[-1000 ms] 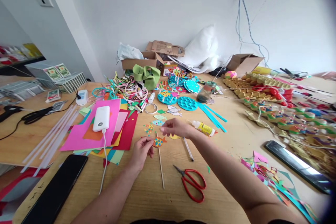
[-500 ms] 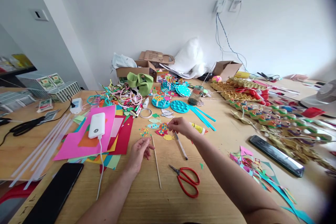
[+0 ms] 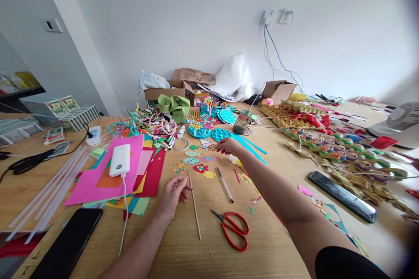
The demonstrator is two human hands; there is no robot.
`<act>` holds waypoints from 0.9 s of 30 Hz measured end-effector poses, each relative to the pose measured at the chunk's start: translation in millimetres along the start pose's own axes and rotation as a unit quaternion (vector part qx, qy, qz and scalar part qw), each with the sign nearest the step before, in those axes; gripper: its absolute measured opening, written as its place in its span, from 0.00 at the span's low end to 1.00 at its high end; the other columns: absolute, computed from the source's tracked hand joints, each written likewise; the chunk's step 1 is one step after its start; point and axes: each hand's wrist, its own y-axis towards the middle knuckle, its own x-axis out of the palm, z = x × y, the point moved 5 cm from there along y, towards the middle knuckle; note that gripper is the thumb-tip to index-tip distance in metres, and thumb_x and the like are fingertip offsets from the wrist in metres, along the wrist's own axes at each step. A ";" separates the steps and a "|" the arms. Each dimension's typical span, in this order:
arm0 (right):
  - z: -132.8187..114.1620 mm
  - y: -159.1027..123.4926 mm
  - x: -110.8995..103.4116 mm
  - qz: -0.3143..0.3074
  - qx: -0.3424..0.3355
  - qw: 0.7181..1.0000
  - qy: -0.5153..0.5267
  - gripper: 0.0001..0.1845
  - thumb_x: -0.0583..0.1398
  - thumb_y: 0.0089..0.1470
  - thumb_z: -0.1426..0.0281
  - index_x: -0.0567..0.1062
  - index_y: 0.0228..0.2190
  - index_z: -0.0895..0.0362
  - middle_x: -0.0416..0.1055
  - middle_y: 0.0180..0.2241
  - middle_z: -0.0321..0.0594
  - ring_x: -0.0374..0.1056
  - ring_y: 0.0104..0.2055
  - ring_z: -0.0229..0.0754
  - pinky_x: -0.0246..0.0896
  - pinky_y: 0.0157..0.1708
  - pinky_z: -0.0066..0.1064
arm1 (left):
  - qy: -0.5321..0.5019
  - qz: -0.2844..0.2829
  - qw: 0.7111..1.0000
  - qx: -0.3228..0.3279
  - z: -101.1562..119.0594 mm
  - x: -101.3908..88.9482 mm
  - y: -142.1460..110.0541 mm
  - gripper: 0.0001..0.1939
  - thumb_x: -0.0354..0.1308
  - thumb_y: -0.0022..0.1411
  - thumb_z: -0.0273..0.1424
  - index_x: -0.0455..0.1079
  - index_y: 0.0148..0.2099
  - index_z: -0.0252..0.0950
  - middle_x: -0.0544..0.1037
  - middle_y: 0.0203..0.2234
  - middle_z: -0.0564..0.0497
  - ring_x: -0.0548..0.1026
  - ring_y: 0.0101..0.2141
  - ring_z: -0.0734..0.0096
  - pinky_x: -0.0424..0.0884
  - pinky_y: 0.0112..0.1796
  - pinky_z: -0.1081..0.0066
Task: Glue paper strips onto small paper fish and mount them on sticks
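Head cam: left hand [image 3: 173, 194] grip loose by wooden stick [image 3: 194, 204], steadying; right hand [image 3: 228, 145] pinches over paper fish [image 3: 208, 159].

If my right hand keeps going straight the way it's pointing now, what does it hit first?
The right hand reaches away and left, fingertips over small paper fish. Straight on, it would likely meet those fish first, then the blue disc beyond; depth is hard to judge.

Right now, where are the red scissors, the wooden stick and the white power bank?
red scissors [image 3: 236, 232], head view, on the red handle loops.
wooden stick [image 3: 195, 207], head view, on the middle of its shaft.
white power bank [image 3: 119, 160], head view, on its flat top face.
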 end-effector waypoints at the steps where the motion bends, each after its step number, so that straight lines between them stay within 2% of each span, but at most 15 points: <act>1: 0.7 3.0 1.9 -0.004 0.002 1.000 -0.005 0.10 0.67 0.42 0.70 0.72 0.20 0.61 0.72 0.18 0.37 0.60 0.15 0.29 0.49 0.13 0.20 | 0.001 0.000 1.000 0.000 -0.5 -0.2 0.3 0.23 0.62 0.47 0.45 0.70 0.38 0.31 0.77 0.23 0.48 0.67 0.16 0.78 0.62 0.15 0.78; 8: 2.4 20.4 19.1 -0.026 0.008 0.997 -0.070 0.04 0.64 0.44 0.74 0.74 0.22 0.61 0.70 0.16 0.35 0.61 0.14 0.29 0.48 0.12 0.20 | 0.001 0.002 1.000 0.002 0.4 0.3 -0.5 0.23 0.62 0.46 0.45 0.70 0.37 0.31 0.77 0.22 0.48 0.66 0.16 0.78 0.61 0.15 0.78; 12: -0.1 23.4 26.0 -0.015 0.012 0.991 -0.131 0.03 0.63 0.45 0.75 0.74 0.22 0.62 0.67 0.12 0.34 0.59 0.13 0.30 0.49 0.12 0.21 | 0.000 0.001 1.000 0.001 0.5 0.1 -0.3 0.23 0.63 0.45 0.45 0.70 0.37 0.31 0.77 0.21 0.49 0.66 0.16 0.78 0.61 0.15 0.78; 15: -3.8 22.8 29.5 -0.006 0.010 0.983 -0.182 0.02 0.63 0.44 0.75 0.75 0.24 0.63 0.68 0.13 0.35 0.60 0.14 0.31 0.53 0.14 0.21 | 0.000 -0.002 1.000 0.001 -0.5 -0.2 0.9 0.23 0.63 0.46 0.45 0.70 0.37 0.31 0.77 0.22 0.49 0.66 0.16 0.78 0.61 0.15 0.78; 21: -11.6 20.2 33.8 0.012 -0.012 0.959 -0.283 0.05 0.63 0.45 0.75 0.77 0.28 0.63 0.75 0.22 0.44 0.69 0.21 0.37 0.61 0.22 0.24 | 0.000 -0.004 1.000 0.001 -1.3 -0.2 1.4 0.23 0.62 0.47 0.45 0.70 0.37 0.31 0.77 0.22 0.49 0.66 0.17 0.78 0.62 0.15 0.79; 27: -20.9 12.4 31.5 0.044 -0.045 0.934 -0.351 0.07 0.62 0.46 0.73 0.77 0.30 0.63 0.76 0.28 0.48 0.73 0.32 0.44 0.62 0.30 0.28 | 0.001 -0.002 1.000 -0.004 -0.7 0.0 0.0 0.21 0.62 0.47 0.44 0.70 0.36 0.31 0.77 0.22 0.50 0.67 0.17 0.78 0.62 0.15 0.79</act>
